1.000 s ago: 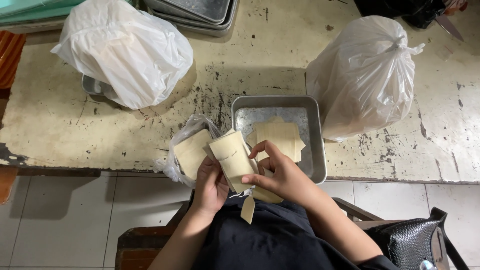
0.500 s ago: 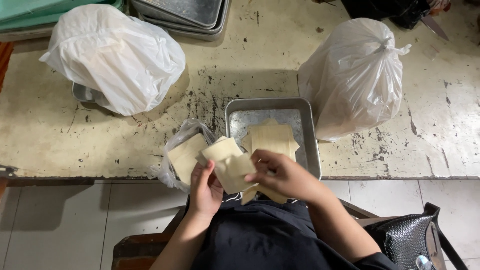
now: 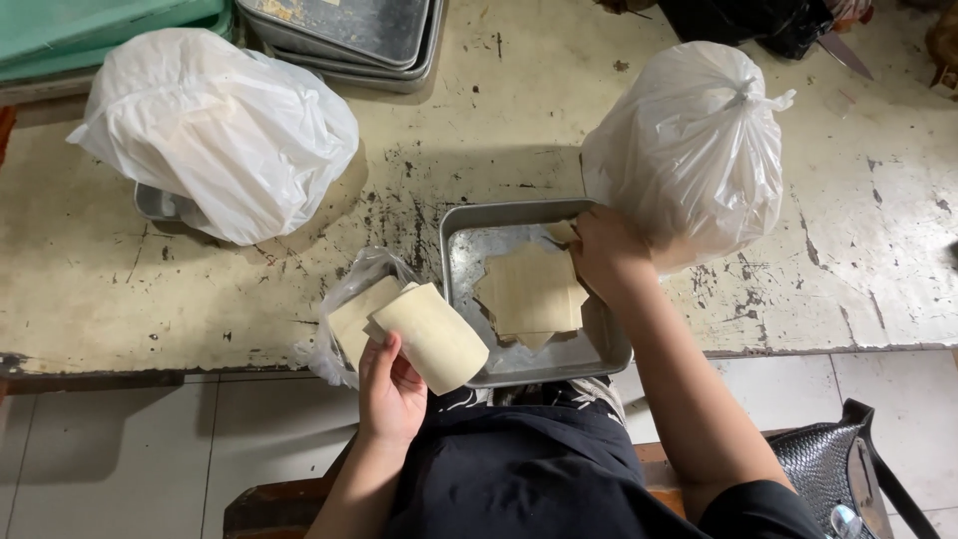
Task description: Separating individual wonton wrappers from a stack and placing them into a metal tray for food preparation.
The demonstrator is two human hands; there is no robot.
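Observation:
My left hand (image 3: pixel 391 389) holds a stack of pale square dough wrappers (image 3: pixel 427 333) just over the near table edge, beside an open clear plastic bag (image 3: pixel 351 299) with more wrappers in it. A square metal tray (image 3: pixel 469 240) sits to the right, and a fanned pile of wrappers (image 3: pixel 531 292) lies in it. My right hand (image 3: pixel 605 252) reaches over the tray's far right corner, fingers on a single wrapper (image 3: pixel 562 232) there, close against a knotted white plastic bag (image 3: pixel 689 150).
A second full white plastic bag (image 3: pixel 215 130) rests on a metal dish at the left. Stacked metal trays (image 3: pixel 349 35) and a green tray (image 3: pixel 90 30) stand at the back. The worn table top (image 3: pixel 878 250) ends above a tiled floor. A black handbag (image 3: pixel 838 474) lies at the lower right.
My right hand has left the stack in my left hand and moved up and right to the tray's far corner. The left hand stays near the table edge with the stack.

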